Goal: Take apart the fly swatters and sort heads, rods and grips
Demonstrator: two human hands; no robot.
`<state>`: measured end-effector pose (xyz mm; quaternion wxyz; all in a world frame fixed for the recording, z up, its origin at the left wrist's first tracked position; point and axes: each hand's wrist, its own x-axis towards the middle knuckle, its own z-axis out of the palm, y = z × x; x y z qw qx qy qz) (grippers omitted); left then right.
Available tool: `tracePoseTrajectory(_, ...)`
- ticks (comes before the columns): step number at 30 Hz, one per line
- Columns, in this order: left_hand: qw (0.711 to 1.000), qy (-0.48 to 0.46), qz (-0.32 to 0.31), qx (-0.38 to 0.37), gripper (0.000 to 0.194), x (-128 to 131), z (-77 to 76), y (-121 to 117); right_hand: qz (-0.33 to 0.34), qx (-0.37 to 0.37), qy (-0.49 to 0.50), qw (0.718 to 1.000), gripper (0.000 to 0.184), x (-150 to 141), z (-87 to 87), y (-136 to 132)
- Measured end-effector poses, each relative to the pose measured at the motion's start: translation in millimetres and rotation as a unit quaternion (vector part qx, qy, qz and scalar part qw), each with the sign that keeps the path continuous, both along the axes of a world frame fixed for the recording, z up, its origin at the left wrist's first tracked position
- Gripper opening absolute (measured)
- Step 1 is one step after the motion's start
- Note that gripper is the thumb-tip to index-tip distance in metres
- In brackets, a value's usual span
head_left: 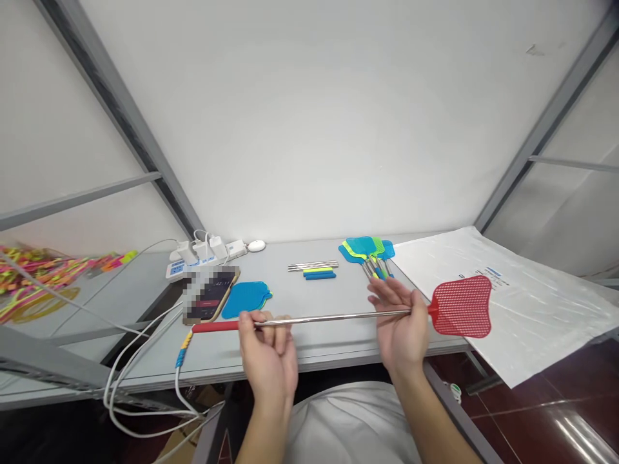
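Observation:
A red fly swatter (461, 306) with an extended metal rod lies level across both my hands above the table's front edge. Its red handle is at the left, and its mesh head is at the right. My left hand (268, 354) is closed where the handle meets the rod. Near the head, my right hand (401, 335) is palm up and holds the rod, with the thumb over it and the fingers loosely bent. Blue swatter heads (246, 299) lie stacked beyond my left hand. Assembled blue and green swatters (367, 248) are piled beyond my right hand.
On the grey table (319, 354) lie metal rods (314, 265) and blue and yellow handles (320, 276). A phone (213, 296), a power strip (176, 270) and white cables (116, 380) are at the left. A white plastic bag (541, 309) overhangs the right edge.

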<state>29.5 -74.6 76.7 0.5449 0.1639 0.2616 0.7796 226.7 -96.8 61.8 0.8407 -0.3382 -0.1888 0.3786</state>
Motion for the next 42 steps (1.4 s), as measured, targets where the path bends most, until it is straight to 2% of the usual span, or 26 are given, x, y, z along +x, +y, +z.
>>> tracePoseTrajectory(3, 1.0, 0.022, -0.003, 0.011, 0.03, 8, -1.9, -3, 0.054, -0.009, -0.011, 0.998, 0.043, -13, -1.1, 1)
tracePoseTrajectory(7, 1.0, 0.011, 0.001, 0.003, 0.028, -8, -2.0, 5, 0.138, 0.009, -0.017, 0.99, 0.051, -4, 2.8, 2)
tracePoseTrajectory(12, 0.999, -0.005, -0.027, -0.03, 0.028, -13, -3.5, 7, 0.119, 0.051, 0.038, 0.991, 0.067, 3, 9.4, -2)
tracePoseTrajectory(14, 0.999, -0.017, -0.031, -0.036, 0.025, -11, -3.2, 6, 0.084, 0.051, 0.025, 0.995, 0.063, 3, 6.9, -2)
tracePoseTrajectory(17, 0.999, -0.023, -0.018, -0.034, 0.029, -17, 0.1, 7, -0.046, 0.073, -0.085, 0.993, 0.054, 5, -3.2, 0)
tracePoseTrajectory(19, 0.999, -0.014, 0.0, -0.031, 0.035, -26, 3.1, 10, -0.157, 0.08, -0.192, 0.966, 0.053, 8, -10.3, 3)
tracePoseTrajectory(21, 0.999, -0.004, 0.016, -0.033, 0.038, -34, 5.2, 13, -0.246, 0.064, -0.285, 0.924, 0.054, 12, -13.7, 3)
tracePoseTrajectory(23, 0.999, 0.001, 0.025, -0.039, 0.036, -40, 5.8, 15, -0.278, 0.033, -0.319, 0.905, 0.055, 14, -12.1, 2)
tracePoseTrajectory(25, 0.999, 0.0, 0.023, -0.043, 0.031, -41, 5.0, 15, -0.263, 0.03, -0.278, 0.923, 0.053, 13, -6.7, -1)
tracePoseTrajectory(27, 0.999, -0.002, 0.02, -0.044, 0.029, -40, 3.9, 15, -0.232, 0.065, -0.207, 0.948, 0.048, 10, -0.5, -4)
tracePoseTrajectory(30, 0.998, 0.001, 0.024, -0.053, 0.029, -39, 2.7, 16, -0.205, 0.112, -0.143, 0.962, 0.05, 4, 4.7, -6)
tracePoseTrajectory(33, 0.996, 0.011, 0.059, -0.062, 0.031, -33, -0.1, 19, -0.159, 0.091, -0.109, 0.977, 0.048, -2, 3.6, -4)
tracePoseTrajectory(36, 0.994, 0.018, 0.083, -0.067, 0.034, -12, -7.7, 19, -0.112, 0.068, -0.082, 0.988, 0.046, -14, -0.9, 1)
tracePoseTrajectory(39, 0.996, 0.031, 0.046, -0.073, 0.034, 21, -16.3, 9, -0.061, 0.056, -0.072, 0.994, 0.048, -38, -6.8, 7)
tracePoseTrajectory(42, 0.996, 0.041, 0.022, -0.071, 0.034, 52, -18.4, -5, -0.004, 0.032, -0.071, 0.997, 0.05, -66, -11.4, 12)
